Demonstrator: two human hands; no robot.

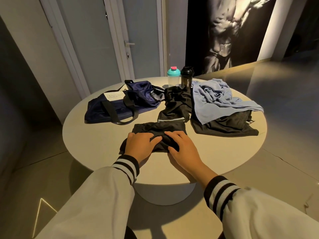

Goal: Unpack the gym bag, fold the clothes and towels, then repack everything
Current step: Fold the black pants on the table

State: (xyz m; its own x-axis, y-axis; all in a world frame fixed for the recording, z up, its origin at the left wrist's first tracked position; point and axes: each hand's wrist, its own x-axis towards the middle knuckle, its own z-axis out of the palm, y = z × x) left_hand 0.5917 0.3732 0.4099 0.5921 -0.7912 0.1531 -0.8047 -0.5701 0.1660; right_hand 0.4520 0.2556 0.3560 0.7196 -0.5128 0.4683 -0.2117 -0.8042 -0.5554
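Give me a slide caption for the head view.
Left hand and right hand press a black garment on the table; bag, towel, clear shaker and black shaker behind.

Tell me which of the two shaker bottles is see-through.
The clear shaker bottle with the teal lid and pink cap, on the left of the pair; the black shaker bottle beside it is opaque.

Noted round pale counter (pixel 215 152), ctr frame, on thick pedestal (pixel 164 194). Behind, frosted glass door (pixel 141 31) w/ white frame, lever handle (pixel 129 43) at mid-height. To right, large b/w poster (pixel 224 31) of bare torso on wall. Glossy floor (pixel 284 75) all round; thin light line (pixel 43 209) bottom left.
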